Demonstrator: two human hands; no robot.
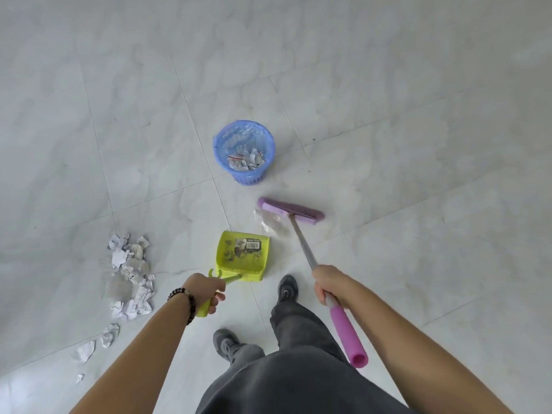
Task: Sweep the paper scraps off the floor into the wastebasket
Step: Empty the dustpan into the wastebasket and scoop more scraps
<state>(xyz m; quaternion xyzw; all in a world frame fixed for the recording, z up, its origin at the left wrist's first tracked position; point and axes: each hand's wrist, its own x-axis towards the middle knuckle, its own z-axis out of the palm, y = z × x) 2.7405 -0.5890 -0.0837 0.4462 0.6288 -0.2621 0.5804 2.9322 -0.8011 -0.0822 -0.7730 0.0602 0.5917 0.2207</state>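
Seen from the head, the left hand (206, 289) grips the handle of the green dustpan (228, 239), held low ahead of the feet. The right hand (328, 286) is closed round the shaft of the purple broom (291, 210), whose head sits just near of the blue wastebasket (248, 177). Some paper lies in the basket, but the main heap of paper scraps (131, 273) lies well to the left. The next load probably calls for bringing both tools to it. The floor (403, 130) is pale marbled tile.
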